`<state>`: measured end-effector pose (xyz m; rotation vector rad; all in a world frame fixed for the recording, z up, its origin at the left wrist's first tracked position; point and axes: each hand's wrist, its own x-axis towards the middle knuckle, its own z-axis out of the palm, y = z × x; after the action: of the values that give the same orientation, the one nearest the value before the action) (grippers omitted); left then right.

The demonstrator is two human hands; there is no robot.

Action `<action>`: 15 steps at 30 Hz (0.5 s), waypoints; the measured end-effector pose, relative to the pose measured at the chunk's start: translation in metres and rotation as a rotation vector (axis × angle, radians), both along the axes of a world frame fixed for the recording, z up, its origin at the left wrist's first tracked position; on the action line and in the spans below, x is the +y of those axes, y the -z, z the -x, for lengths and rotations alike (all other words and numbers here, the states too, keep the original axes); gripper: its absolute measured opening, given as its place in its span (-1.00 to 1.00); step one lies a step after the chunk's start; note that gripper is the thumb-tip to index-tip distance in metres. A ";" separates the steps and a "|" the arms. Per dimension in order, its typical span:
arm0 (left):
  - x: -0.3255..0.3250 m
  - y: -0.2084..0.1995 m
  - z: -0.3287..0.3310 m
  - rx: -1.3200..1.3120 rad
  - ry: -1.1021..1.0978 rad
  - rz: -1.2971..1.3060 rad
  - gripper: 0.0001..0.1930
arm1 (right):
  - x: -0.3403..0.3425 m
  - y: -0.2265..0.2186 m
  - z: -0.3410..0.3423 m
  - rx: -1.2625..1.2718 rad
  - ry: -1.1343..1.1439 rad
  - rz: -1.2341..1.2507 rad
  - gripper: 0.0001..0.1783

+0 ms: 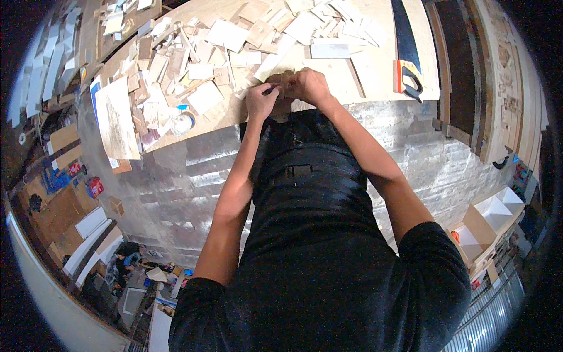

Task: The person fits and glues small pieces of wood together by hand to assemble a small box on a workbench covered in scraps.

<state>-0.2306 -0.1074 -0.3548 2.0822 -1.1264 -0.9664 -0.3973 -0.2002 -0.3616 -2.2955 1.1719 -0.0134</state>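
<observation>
Both hands meet at the near edge of a plywood worktop (375, 76), in front of my body. My left hand (262, 101) is closed, its thumb and fingers pinched together. Close beside it, my right hand (311, 87) curls its fingers inward. Between them is a small brownish thing, in shadow and too unclear to name. Just beyond the hands lies a pale wood strip (274, 58), with a heap of thin wood offcuts (229, 35) spreading to the left and behind. A grey-faced block (329, 51) lies to the right.
A handsaw (407, 53) with an orange and black handle lies at the worktop's right end. On the left are a roll of tape (184, 122) and a stained pale board (118, 117). Wooden boxes (492, 220) stand at lower right, beyond the grey floor (176, 193).
</observation>
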 end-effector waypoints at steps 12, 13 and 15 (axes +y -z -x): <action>0.002 0.014 -0.002 -0.031 0.017 0.031 -0.68 | -0.001 0.003 -0.001 -0.046 -0.057 0.097 -0.61; 0.003 0.016 -0.002 -0.012 0.001 0.026 -0.67 | -0.001 0.000 -0.002 -0.055 -0.066 0.100 -0.60; 0.005 0.019 -0.003 0.025 -0.032 0.017 -0.67 | 0.000 -0.006 -0.002 -0.031 -0.053 0.084 -0.59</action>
<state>-0.2279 -0.1028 -0.3736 2.0628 -1.0822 -0.9623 -0.3950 -0.2006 -0.3558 -2.3899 1.1143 -0.0793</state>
